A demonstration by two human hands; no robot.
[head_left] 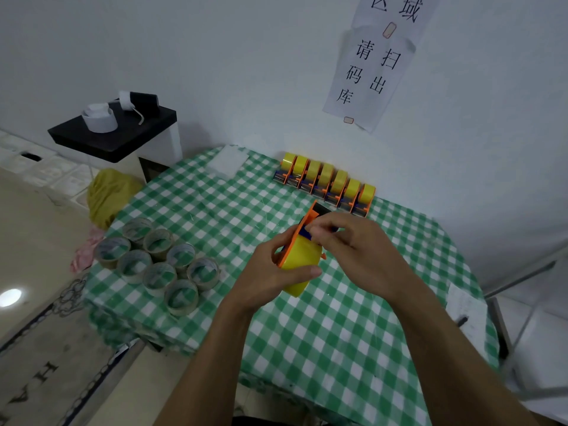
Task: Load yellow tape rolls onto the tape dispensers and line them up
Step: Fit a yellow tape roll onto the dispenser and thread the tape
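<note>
Over the middle of the green-checked table my left hand grips an orange tape dispenser with a yellow tape roll on it, thumb across the roll. My right hand pinches at the dispenser's blue front part, just above the roll. Against the wall at the back stands a row of several loaded dispensers, each with a yellow roll. Several tape rolls lie flat in a cluster on the table's left side.
A black-topped stand with white rolls stands beyond the table's left corner. A yellow bag sits by the table's left edge. A paper sheet with a pen lies at the right edge. A wall notice hangs above.
</note>
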